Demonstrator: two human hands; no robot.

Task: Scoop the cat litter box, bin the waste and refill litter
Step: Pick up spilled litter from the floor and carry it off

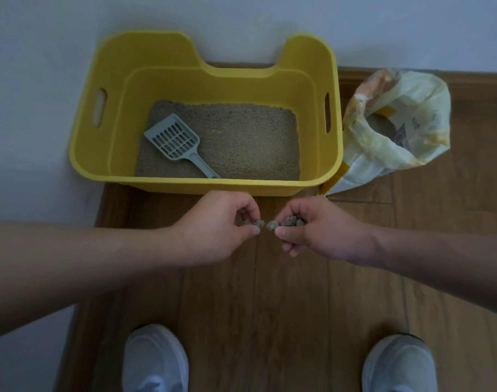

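A yellow litter box (330,154) stands on the floor against the wall, with a flat bed of grey-brown litter (241,142) inside. A grey slotted scoop (175,141) lies on the litter at the left, handle toward me. In front of the box, my left hand (216,227) pinches a small grey clump (259,223) between thumb and fingers. My right hand (320,230) holds several grey clumps (286,222) in its curled fingers. The two hands almost touch at the fingertips.
An open pale yellow litter bag (394,131) leans right of the box, litter showing inside. The floor is wooden planks (269,292). A white wall (29,108) runs behind and left. My two white shoes (155,360) stand at the bottom.
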